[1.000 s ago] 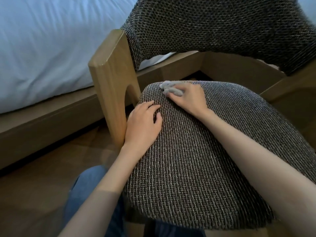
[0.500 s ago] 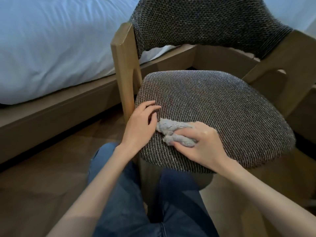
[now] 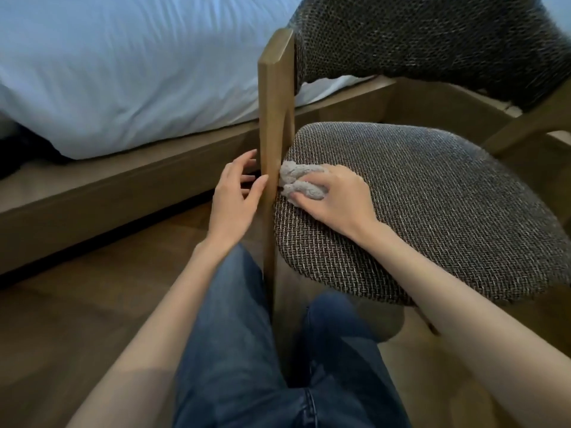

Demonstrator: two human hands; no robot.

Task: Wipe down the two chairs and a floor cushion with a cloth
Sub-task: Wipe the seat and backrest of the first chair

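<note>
Right hand (image 3: 333,196) grips the bunched cloth (image 3: 301,180) at the chair seat (image 3: 432,211) left edge, left hand (image 3: 236,193) spread, maybe touching the post (image 3: 275,118); should press firmly, sweep along that edge.

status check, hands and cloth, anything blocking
Left hand open beside the chair's wooden post. Right hand grips cloth, pressed on seat edge against that post. Nothing else lying on the seat.
</note>
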